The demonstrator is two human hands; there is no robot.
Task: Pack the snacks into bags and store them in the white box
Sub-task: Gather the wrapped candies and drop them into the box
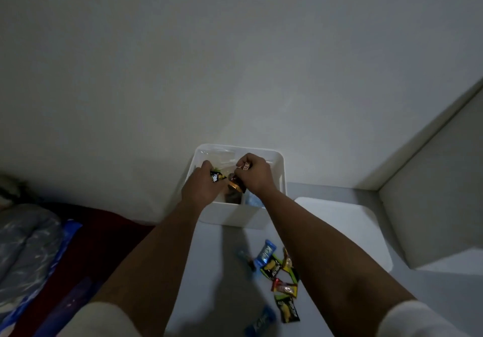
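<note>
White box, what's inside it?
Inside the white box there's a clear plastic bag, a dark snack pack and something blue. The left hand and right hand, holding small snack packets, cover the rest.

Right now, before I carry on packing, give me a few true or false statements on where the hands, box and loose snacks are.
1. Both hands are over the white box. True.
2. The left hand is empty. False: its fingers hold a black and yellow snack packet.
3. Loose snacks lie on the white surface nearer the person than the box. True.
4. The white box is empty. False: clear bags and wrapped items show inside.
5. The right hand rests flat on the table. False: it is raised over the box, gripping a small wrapper.
</note>
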